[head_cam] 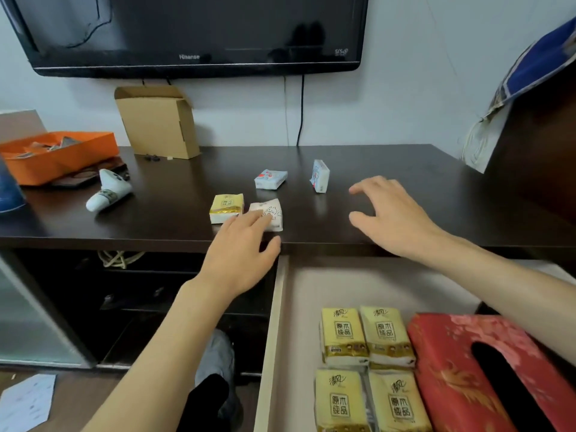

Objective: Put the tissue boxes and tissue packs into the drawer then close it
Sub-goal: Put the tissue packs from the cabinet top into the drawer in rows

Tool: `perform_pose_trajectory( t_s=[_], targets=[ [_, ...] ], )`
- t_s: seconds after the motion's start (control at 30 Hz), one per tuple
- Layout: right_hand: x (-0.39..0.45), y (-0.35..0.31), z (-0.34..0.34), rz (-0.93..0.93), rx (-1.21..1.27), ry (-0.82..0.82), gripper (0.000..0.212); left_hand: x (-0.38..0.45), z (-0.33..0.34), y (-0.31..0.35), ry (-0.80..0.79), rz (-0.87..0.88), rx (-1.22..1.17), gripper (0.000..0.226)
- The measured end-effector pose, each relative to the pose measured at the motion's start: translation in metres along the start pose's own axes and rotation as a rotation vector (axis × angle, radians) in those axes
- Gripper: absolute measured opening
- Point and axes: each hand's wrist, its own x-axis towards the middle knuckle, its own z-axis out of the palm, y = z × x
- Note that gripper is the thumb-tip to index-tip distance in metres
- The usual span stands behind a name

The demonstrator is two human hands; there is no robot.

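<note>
The open drawer (276, 322) at lower right holds several yellow tissue packs (343, 336) and a red tissue box (448, 372). On the dark tabletop (174, 210) lie a small yellow pack (226, 207), a white pack (271, 213), a blue-white pack (270, 179), and another blue-white pack (321, 176) standing on edge. My left hand (241, 251) reaches over the table edge, fingers spread, fingertips touching the white pack. My right hand (392, 213) hovers open above the table, right of the standing pack, holding nothing.
A television (193, 32) hangs on the wall above. At the back left are an open cardboard box (159, 123), an orange tray (59, 154) and a white ceramic object (109, 191). A dark open shelf (124, 291) sits under the table. A cable (300, 110) hangs down the wall.
</note>
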Motion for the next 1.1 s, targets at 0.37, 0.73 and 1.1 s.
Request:
perform_pose_trajectory(
  t_s=[0.37, 0.73, 1.1],
  targets=[
    [-0.011, 0.033, -0.006, 0.044, -0.178, -0.141, 0.041, 0.022, 0.018, 0.045, -0.049, -0.005, -0.211, 0.044],
    [-0.017, 0.019, -0.042, 0.008, 0.150, -0.330, 0.060, 0.028, 0.006, 0.062, -0.190, -0.089, -0.319, 0.030],
    [-0.158, 0.000, -0.050, -0.154, 0.064, -0.548, 0.051, -0.089, -0.034, 0.084, -0.594, 0.137, -0.353, 0.044]
  ],
)
